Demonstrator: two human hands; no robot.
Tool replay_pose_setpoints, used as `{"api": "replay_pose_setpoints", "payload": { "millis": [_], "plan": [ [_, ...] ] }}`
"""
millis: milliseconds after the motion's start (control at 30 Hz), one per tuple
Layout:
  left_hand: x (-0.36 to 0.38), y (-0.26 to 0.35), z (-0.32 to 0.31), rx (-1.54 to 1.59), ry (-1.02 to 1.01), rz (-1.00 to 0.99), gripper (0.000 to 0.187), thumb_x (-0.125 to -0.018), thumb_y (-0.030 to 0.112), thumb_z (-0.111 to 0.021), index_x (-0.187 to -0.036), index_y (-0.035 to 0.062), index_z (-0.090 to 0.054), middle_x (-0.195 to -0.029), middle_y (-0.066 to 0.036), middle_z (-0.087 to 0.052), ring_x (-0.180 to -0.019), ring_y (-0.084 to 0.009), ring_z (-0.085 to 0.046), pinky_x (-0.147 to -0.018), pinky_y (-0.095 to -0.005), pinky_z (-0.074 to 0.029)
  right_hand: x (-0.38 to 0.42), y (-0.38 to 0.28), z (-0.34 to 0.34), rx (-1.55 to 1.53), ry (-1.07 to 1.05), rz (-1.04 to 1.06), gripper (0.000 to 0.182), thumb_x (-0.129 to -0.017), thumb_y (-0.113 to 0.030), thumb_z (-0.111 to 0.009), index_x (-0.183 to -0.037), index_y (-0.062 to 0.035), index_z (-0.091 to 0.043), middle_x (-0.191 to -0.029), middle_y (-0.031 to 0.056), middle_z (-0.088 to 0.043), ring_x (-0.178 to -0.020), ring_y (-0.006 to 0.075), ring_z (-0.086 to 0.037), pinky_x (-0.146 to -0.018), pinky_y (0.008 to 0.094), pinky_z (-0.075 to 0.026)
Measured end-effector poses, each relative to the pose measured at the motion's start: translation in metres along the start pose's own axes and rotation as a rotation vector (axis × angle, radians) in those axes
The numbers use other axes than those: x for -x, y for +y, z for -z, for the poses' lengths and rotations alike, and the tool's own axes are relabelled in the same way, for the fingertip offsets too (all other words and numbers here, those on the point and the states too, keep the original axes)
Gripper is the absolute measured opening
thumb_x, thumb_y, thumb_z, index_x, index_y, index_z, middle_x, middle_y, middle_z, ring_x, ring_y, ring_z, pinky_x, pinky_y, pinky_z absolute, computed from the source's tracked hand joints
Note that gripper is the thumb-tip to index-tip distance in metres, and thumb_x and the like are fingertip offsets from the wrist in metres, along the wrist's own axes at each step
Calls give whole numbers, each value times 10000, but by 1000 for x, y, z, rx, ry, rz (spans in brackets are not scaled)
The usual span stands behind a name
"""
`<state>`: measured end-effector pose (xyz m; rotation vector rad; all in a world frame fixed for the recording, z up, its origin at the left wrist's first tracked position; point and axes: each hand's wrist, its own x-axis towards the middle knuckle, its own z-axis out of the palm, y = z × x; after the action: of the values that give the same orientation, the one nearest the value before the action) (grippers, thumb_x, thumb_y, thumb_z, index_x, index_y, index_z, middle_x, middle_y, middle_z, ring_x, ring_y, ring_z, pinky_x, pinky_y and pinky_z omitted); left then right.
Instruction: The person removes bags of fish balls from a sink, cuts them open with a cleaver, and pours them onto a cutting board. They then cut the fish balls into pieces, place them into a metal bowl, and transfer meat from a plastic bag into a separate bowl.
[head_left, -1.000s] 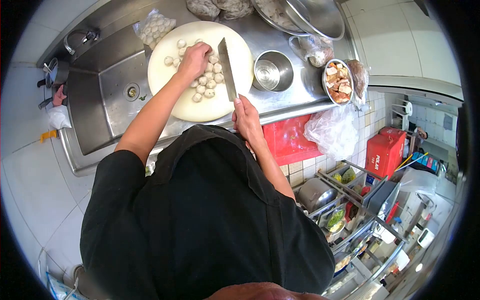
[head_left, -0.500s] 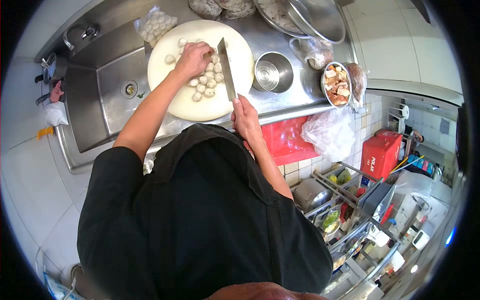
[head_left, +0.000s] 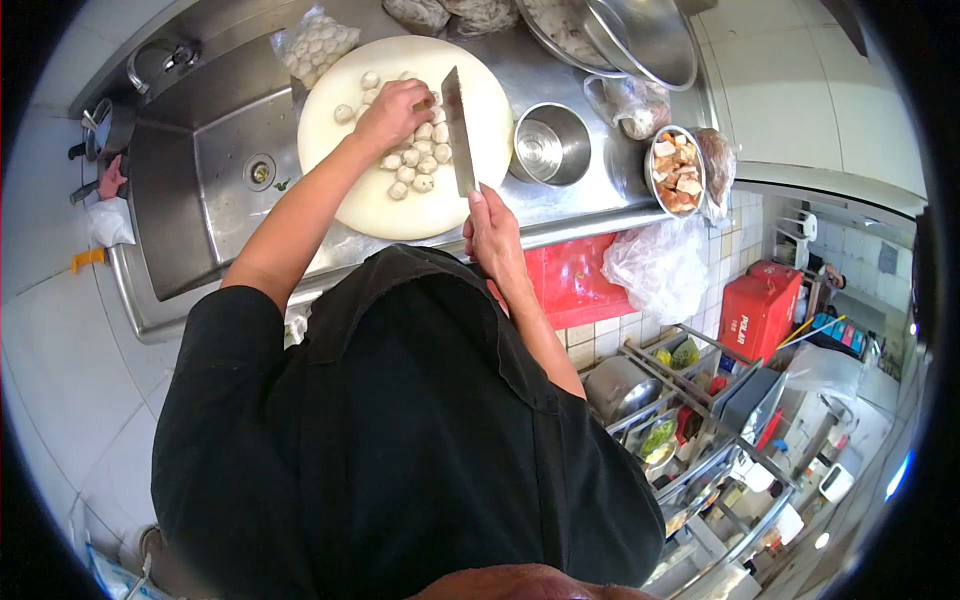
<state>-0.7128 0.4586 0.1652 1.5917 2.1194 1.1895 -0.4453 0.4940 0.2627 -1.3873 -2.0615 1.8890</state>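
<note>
A round white cutting board (head_left: 400, 215) lies on the steel counter. Several pale round balls (head_left: 426, 148) are spread over its middle. My right hand (head_left: 491, 222) is wrapped round the handle of a cleaver (head_left: 460, 130), whose long blade lies along the right side of the balls. My left hand (head_left: 398, 110) is bent over the balls just left of the blade, with its fingers closed together; what they hold, if anything, is hidden.
Left of the board is a steel sink (head_left: 255, 210). A bag of balls (head_left: 315, 46) lies behind it. To the right stand a steel pot (head_left: 572, 146) and a bowl of meat pieces (head_left: 677, 172). A red container (head_left: 575, 280) is below the counter edge.
The view has shifted slightly. Both hands and the cleaver keep nearly the same places over the board, with the blade tip a little higher in view.
</note>
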Motion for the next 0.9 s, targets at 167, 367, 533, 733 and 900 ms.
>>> {"api": "replay_pose_setpoints", "payload": {
  "millis": [167,367,533,733,900],
  "plan": [
    [2,3,-2,-47,43,-23,207,-821,127,-766,-984,21,-696,-1045,-121,-686,-1033,-338,-625,-958,-429,-482,1,-9,-3,-3,2,-8,453,-1102,-332,-448,-1425,-34,-558,-676,54,-557,-558,148,-543,-522,337,-474],
    [-1,3,1,-51,3,-23,193,-828,131,-767,-976,30,-694,-1067,-112,-693,-1034,-330,-630,-982,-414,-465,-2,-6,-5,8,3,4,444,-1102,-331,-444,-1409,-37,-571,-669,64,-560,-559,154,-549,-527,347,-474],
    [-1,3,1,-65,-2,-40,183,-828,130,-768,-969,39,-694,-1074,-108,-698,-1034,-322,-635,-978,-411,-466,-1,-6,-9,21,17,-24,440,-1102,-337,-446,-1401,-41,-575,-693,95,-580,-596,192,-577,-573,369,-493],
    [0,1,1,-102,-15,-75,156,-834,133,-761,-958,49,-717,-1089,-94,-695,-1042,-308,-636,-976,-404,-461,-8,3,-22,176,90,60,434,-1092,-330,-456,-1391,-36,-565,-1014,320,-683,-988,505,-657,-858,531,-514],
    [0,-1,0,-109,-31,-89,157,-826,140,-764,-955,56,-734,-1109,-99,-692,-1059,-312,-632,-987,-412,-450,-8,-6,-25,274,122,129,433,-1090,-324,-447,-1395,-36,-551,-1091,344,-669,-1075,548,-611,-911,572,-489]
  ]
}}
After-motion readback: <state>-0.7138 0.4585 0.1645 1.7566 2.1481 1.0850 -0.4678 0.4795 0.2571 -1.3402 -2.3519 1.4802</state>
